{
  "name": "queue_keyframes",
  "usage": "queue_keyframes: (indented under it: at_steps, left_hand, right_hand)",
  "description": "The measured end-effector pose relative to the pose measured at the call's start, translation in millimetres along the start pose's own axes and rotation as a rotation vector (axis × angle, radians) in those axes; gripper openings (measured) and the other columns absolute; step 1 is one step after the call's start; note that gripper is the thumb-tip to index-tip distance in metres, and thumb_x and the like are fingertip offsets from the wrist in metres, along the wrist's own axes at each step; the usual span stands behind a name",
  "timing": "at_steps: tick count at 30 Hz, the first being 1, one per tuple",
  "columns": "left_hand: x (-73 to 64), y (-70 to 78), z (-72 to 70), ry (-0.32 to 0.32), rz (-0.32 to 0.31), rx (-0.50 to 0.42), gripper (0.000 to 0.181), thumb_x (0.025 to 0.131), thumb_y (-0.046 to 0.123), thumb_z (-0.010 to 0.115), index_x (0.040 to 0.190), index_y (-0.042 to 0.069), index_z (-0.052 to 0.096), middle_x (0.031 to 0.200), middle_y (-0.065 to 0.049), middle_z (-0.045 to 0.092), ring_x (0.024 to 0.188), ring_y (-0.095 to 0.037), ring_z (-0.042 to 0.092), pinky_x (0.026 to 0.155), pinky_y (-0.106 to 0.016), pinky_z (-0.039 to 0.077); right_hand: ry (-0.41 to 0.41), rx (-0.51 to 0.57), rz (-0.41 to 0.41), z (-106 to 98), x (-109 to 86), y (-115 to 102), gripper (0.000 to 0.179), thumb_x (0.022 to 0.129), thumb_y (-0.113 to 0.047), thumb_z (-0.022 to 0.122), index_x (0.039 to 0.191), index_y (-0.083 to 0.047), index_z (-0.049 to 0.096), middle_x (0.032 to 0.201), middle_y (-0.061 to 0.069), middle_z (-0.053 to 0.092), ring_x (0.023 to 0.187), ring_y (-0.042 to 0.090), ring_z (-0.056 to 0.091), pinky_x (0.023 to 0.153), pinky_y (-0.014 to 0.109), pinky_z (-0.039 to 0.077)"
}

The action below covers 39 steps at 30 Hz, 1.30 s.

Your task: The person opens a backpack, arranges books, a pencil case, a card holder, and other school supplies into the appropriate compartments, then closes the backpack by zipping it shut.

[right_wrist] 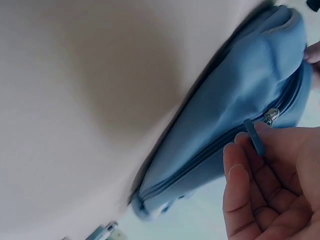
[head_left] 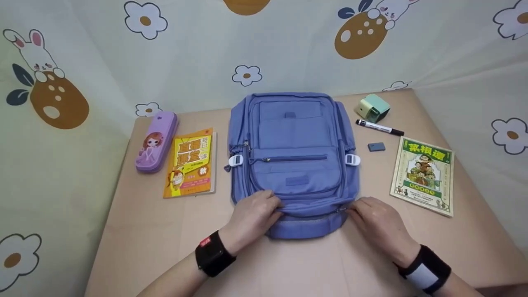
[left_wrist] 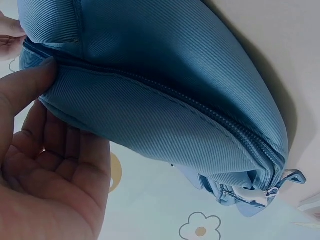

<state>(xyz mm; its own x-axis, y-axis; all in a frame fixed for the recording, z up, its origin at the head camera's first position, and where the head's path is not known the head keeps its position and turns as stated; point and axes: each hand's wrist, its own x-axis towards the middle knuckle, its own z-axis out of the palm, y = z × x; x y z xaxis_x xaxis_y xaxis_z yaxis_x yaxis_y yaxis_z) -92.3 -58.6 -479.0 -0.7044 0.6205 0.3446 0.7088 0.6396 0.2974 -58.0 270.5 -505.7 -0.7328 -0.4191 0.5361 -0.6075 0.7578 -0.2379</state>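
A blue backpack (head_left: 295, 132) lies flat on the table, front pockets up, its near end toward me. My left hand (head_left: 255, 216) grips the cloth at that near end, thumb (left_wrist: 42, 75) on the fabric just beside the zipper (left_wrist: 175, 97) and fingers curled beneath. At the near right corner my right hand (head_left: 381, 222) pinches the zipper pull (right_wrist: 254, 136) between thumb and finger. The metal slider (right_wrist: 271, 116) sits right by the fingertips, with the closed zipper track running away from it along the bag's side.
Left of the backpack lie a purple pencil case (head_left: 156, 142) and an orange book (head_left: 192, 163). To its right are a green pencil sharpener (head_left: 373, 108), a black-and-white marker (head_left: 379, 127), a dark eraser (head_left: 376, 147) and a green book (head_left: 423, 175). A patterned curtain (head_left: 198, 53) hangs behind the table.
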Motion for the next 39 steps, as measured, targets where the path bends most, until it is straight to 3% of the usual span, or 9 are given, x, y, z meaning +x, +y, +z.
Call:
queue_keyframes:
  at_steps: [6, 10, 16, 22, 29, 39]
  left_hand:
    - [1.4, 2.6, -1.5, -0.017, -0.001, 0.003, 0.013, 0.086, 0.017, 0.082, 0.093, 0.012, 0.072, 0.087, 0.002, 0.063, 0.079, -0.016, 0.062, 0.068, -0.030, 0.054]
    - [5.5, 7.6, -3.6, -0.019, 0.035, 0.017, 0.020, 0.086, 0.026, 0.084, 0.095, 0.013, 0.071, 0.088, 0.003, 0.061, 0.079, -0.015, 0.058, 0.067, -0.029, 0.051]
    - [24.8, 25.6, -1.9, 0.005, 0.109, 0.047, 0.030, 0.089, 0.039, 0.080, 0.104, 0.013, 0.073, 0.094, 0.003, 0.065, 0.081, -0.014, 0.059, 0.068, -0.028, 0.050]
    - [39.1, 43.5, 11.9, -0.008, 0.146, 0.149, 0.030, 0.090, 0.043, 0.077, 0.100, 0.015, 0.073, 0.091, 0.004, 0.065, 0.080, -0.014, 0.060, 0.065, -0.028, 0.051]
    - [43.1, 49.1, 25.9, -0.009, 0.132, 0.237, 0.025, 0.093, 0.040, 0.074, 0.089, 0.016, 0.068, 0.082, 0.005, 0.063, 0.072, -0.013, 0.060, 0.058, -0.027, 0.051]
    - [46.4, 50.1, 29.7, -0.007, 0.079, 0.220, 0.020, 0.098, 0.023, 0.066, 0.080, 0.014, 0.060, 0.071, 0.004, 0.058, 0.057, -0.012, 0.056, 0.045, -0.026, 0.047]
  right_hand:
    - [-0.011, -0.018, 0.025, 5.6, 0.2, 2.8, 0.024, 0.074, 0.000, 0.087, 0.088, -0.013, 0.073, 0.079, -0.004, 0.069, 0.070, 0.011, 0.064, 0.060, 0.030, 0.055]
    - [0.004, -0.018, 0.026, 7.5, 0.4, 2.7, 0.023, 0.073, 0.001, 0.086, 0.089, -0.013, 0.076, 0.080, -0.004, 0.070, 0.071, 0.011, 0.064, 0.060, 0.029, 0.054]
    - [0.014, -0.009, 0.041, 7.1, 0.5, 1.9, 0.022, 0.074, 0.000, 0.084, 0.091, -0.013, 0.077, 0.087, -0.003, 0.072, 0.077, 0.012, 0.066, 0.066, 0.029, 0.056]
    - [0.016, 0.003, 0.050, 10.7, -1.5, 0.9, 0.022, 0.074, -0.006, 0.087, 0.089, -0.015, 0.074, 0.087, -0.005, 0.070, 0.078, 0.010, 0.065, 0.066, 0.028, 0.055]
    - [0.040, 0.036, 0.037, 13.2, -2.2, -0.2, 0.025, 0.073, -0.009, 0.091, 0.090, -0.017, 0.074, 0.086, -0.006, 0.070, 0.076, 0.009, 0.063, 0.065, 0.026, 0.053]
    - [-0.059, 0.000, 0.142, 3.0, -0.7, 5.8, 0.023, 0.076, -0.007, 0.090, 0.086, -0.016, 0.072, 0.080, -0.006, 0.068, 0.073, 0.010, 0.064, 0.063, 0.031, 0.054]
